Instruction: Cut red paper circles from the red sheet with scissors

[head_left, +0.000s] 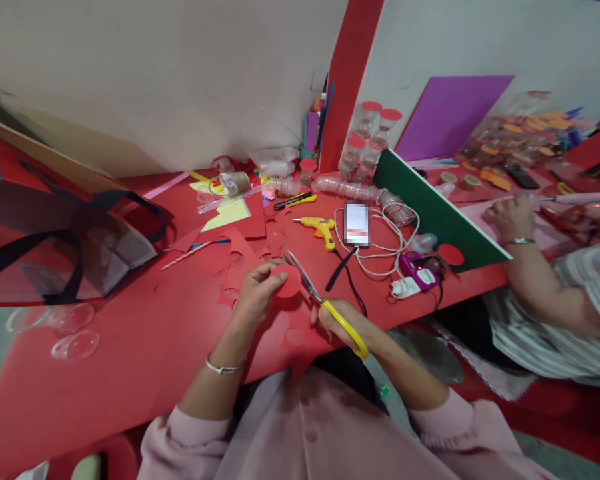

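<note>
My left hand (257, 291) pinches a small red paper disc (287, 282) above the red table (130, 347). Yellow-handled scissors (325, 303) are gripped in my right hand (343, 323), their blades pointing up and left along the disc's right edge. Both hands hover near the table's front edge, just above my lap. Red paper sheets with round holes cut out (230, 267) lie beneath and behind my hands.
A yellow glue gun (323, 230), a phone (357, 223) with white cables, clear jars with red lids (373, 137) and a green board (435, 210) stand behind. A dark bag (70, 247) lies left. Another person's arm (535, 280) rests at the right.
</note>
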Motion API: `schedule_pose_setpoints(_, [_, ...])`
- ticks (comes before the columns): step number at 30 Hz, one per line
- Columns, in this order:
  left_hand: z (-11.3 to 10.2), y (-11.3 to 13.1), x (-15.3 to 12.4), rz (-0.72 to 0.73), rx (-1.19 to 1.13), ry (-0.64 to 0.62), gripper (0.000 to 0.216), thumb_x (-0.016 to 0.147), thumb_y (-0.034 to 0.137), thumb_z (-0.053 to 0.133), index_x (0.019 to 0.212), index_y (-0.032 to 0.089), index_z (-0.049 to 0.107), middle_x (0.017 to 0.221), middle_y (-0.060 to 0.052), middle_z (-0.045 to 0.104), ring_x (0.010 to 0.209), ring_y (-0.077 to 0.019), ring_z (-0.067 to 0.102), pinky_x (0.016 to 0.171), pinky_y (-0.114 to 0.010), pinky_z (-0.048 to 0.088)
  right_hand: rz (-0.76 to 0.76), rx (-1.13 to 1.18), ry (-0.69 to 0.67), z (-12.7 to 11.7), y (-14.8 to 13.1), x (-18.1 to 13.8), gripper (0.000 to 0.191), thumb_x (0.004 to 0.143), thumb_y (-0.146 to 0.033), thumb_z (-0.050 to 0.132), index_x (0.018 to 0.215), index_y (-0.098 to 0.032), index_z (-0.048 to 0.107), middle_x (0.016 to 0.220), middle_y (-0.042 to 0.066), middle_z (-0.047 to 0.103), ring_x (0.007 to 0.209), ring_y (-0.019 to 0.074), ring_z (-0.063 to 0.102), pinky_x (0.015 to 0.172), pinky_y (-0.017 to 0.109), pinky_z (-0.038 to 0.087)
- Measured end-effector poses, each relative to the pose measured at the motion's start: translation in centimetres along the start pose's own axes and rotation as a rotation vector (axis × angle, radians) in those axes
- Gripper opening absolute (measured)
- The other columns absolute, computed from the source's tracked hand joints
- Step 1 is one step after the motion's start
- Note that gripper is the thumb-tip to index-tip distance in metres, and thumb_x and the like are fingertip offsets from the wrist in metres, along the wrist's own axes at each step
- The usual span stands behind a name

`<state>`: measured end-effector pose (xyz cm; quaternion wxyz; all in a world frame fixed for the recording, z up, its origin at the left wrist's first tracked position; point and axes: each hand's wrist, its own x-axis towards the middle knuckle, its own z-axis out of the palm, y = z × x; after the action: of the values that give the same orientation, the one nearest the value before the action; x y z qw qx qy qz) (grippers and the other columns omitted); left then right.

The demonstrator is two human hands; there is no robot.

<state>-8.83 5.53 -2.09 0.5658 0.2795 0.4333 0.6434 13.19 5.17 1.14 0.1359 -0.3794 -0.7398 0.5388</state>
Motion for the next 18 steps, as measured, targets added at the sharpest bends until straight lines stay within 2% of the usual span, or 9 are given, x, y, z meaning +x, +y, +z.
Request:
schedule_pose_setpoints(8, [0.13,0.22,-0.20,-0.026,0.023,-0.027,0.012,0.070,0.024,0.086,0.077,0.019,0.078,0.086,-0.002,0.071,0.074,-0.0123,0.063,0.072,-0.023,0.052,-0.036,-0.019,0.001,-0.07,0.35,0.07,0.079,0.097,-0.084,0.025,0.082,-0.016,0.063,0.060,0.002,0.054,0.057,0.0164,0.052,0.054,0.028,0.041])
schedule_pose_setpoints(18, [0.24,0.41,-0.18,-0.014,0.005,-0.028,0.013,0.069,0.021,0.085,0.066,0.018,0.072,0.089,-0.001,0.069,0.075,-0.0106,0.061,0.071,-0.021,0.050,-0.053,-0.062,-0.009,-0.34,0.49,0.24,0.074,0.099,-0.081,0.026,0.073,-0.019,0.056,0.061,0.000,0.049,0.058,0.0147,0.044,0.054,0.028,0.034])
